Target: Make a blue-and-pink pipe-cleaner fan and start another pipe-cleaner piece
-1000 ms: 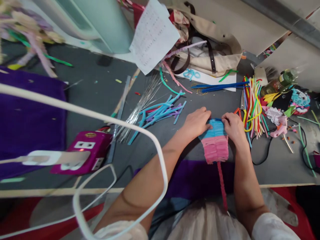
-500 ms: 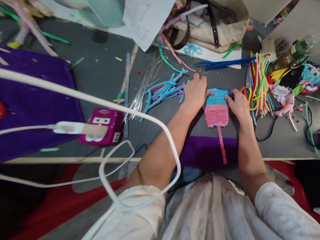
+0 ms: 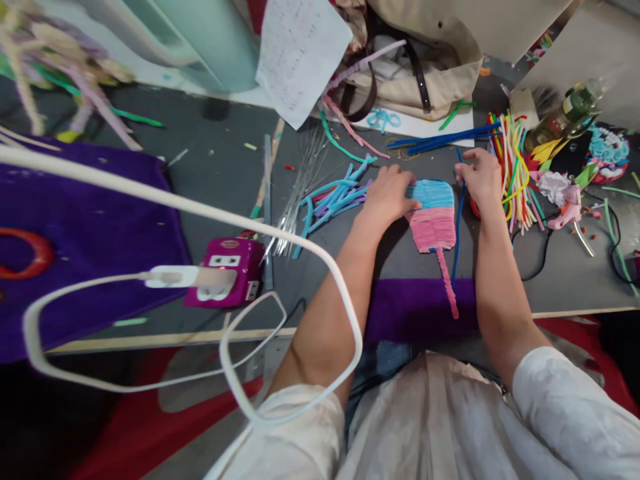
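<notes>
A flat woven pipe-cleaner piece, light blue on top and pink below with a pink tail, lies on the grey table. My left hand rests curled on its left edge and holds it down. My right hand sits just right of the piece, fingers pinched on a dark blue pipe cleaner that runs down along the piece's right side.
Cut blue and purple pipe cleaners lie left of my left hand. A bundle of coloured pipe cleaners, a bottle and craft scraps sit to the right. A beige bag stands behind. A magenta power strip, white cable and purple cloth lie left.
My right hand left the woven piece's top right edge, moved right and up, and took hold of a dark blue pipe cleaner. The left hand stayed on the piece.
</notes>
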`<act>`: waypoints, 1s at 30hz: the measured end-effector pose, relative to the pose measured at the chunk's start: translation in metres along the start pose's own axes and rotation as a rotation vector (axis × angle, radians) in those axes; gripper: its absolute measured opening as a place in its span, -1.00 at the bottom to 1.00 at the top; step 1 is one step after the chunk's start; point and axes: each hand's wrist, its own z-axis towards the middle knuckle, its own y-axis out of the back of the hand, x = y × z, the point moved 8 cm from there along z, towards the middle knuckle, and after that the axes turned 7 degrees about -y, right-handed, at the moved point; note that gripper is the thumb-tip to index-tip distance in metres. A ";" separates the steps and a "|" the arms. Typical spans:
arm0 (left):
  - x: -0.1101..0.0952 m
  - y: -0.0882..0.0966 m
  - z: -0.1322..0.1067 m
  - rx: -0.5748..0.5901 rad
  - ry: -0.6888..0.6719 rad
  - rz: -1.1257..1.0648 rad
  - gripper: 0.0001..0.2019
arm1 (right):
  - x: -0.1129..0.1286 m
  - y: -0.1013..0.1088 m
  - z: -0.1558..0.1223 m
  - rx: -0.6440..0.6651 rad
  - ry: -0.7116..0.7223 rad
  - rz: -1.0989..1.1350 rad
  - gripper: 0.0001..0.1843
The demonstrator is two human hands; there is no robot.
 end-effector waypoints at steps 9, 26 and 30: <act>0.006 0.004 0.006 -0.239 0.090 0.014 -0.68 | -0.019 -0.002 -0.005 0.002 -0.191 0.648 -0.72; 0.011 -0.007 0.007 -0.272 -0.040 0.060 -0.62 | -0.024 -0.024 -0.006 -0.026 -0.275 1.077 -0.75; 0.000 -0.015 -0.002 -0.218 -0.074 0.025 -0.49 | -0.024 -0.020 -0.014 -0.065 -0.285 1.059 -0.76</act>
